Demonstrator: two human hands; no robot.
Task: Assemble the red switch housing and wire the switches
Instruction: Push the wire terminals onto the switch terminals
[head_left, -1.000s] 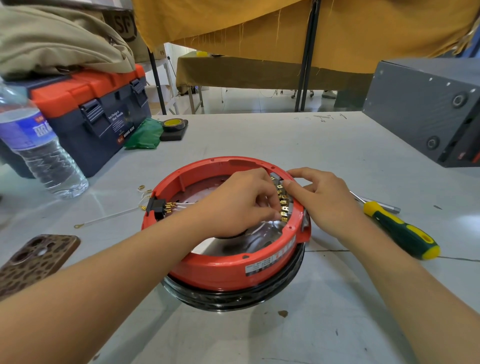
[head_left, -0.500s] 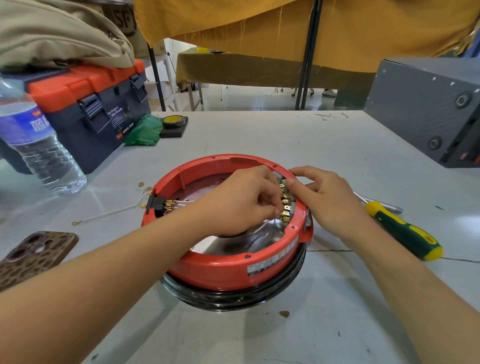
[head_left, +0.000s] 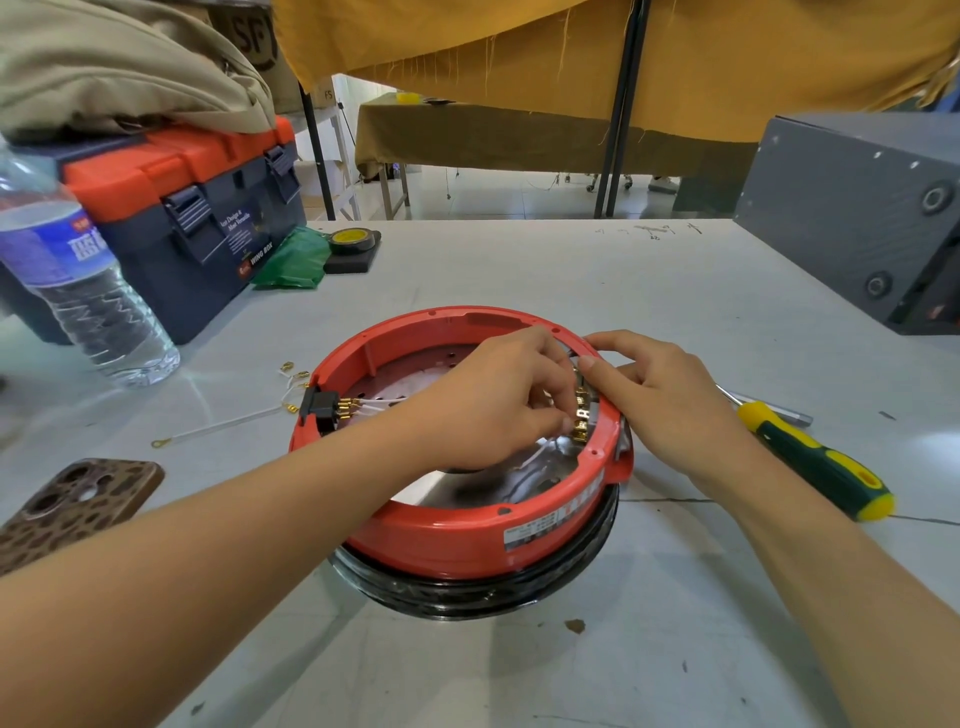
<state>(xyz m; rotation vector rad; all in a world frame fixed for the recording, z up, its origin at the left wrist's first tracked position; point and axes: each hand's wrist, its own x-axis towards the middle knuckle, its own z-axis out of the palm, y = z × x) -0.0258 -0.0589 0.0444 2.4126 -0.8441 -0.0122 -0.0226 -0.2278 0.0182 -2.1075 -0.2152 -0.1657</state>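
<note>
1. Red switch housing (head_left: 447, 525): a round plastic ring seated on a black base (head_left: 467, 587), set on the counter (head_left: 519, 665) nearest the viewer. It is judged rigid and light; the outer wall is best held, the open rim looking thin enough to flex or crack under squeeze.

2. Left hand (head_left: 488, 405): reached inside the ring, fingers curled and pinching at a brass terminal on the switch block (head_left: 582, 415) at the right inner wall. Which terminal or wire is pinched cannot be told.

3. Right hand (head_left: 660, 395): laid over the outer right rim, fingertips pressed against the block, thumb hidden. It is judged to be steadying the block.

4. White wires (head_left: 535, 453): thin and limp, seen below the block. They are best gripped at the metal lug rather than pulled by the insulation.

5. Black connector (head_left: 324, 408): fixed in the left wall, brass pins and white leads attached.

6. Loose wires with brass lugs (head_left: 291, 387): lying on the counter just outside the left wall, judged small and easily lost.

7. Screwdriver (head_left: 815, 462): green and yellow handle, on the counter right of the housing.

8. Phone (head_left: 72, 499), water bottle (head_left: 78, 291), toolbox (head_left: 208, 208): ranged along the left, near to far.
</note>
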